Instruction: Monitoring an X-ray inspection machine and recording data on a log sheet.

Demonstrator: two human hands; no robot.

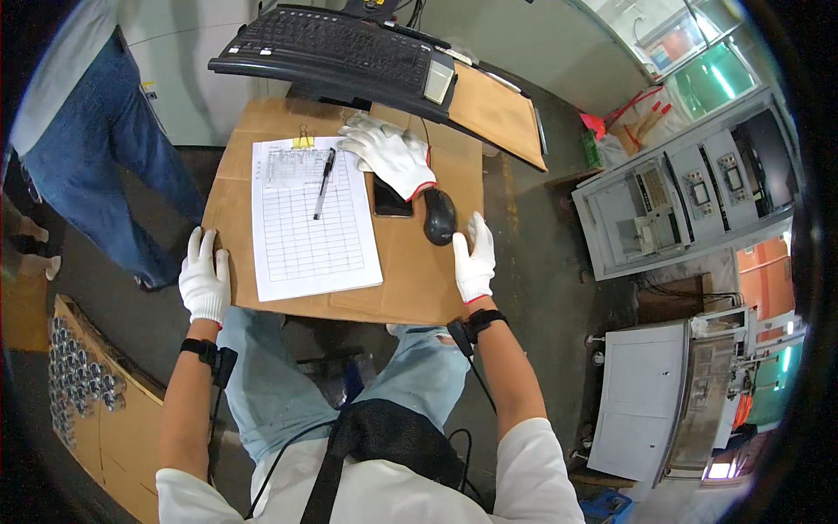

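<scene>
In a white knit glove, my left hand [204, 278] rests at the left edge of a cardboard-covered table [410, 279], its fingers stretched out. My right hand [474, 260], gloved too, lies at the table's right edge with fingers extended and nothing held. Just beyond it sits a black computer mouse [440, 217]. Between my hands is a stack of printed form sheets [314, 253] with a yellow binder clip [303, 140] at its top. A black-and-clear pen [324, 185] lies across the sheets. Spare white gloves [388, 155] partly cover a dark phone [392, 199].
A black keyboard [332, 48] stands on a raised shelf at the far side. Someone in jeans [109, 148] stands at the left. Shiny metal parts [78, 371] sit on a board at lower left. Grey machine cabinets [637, 402] line the right.
</scene>
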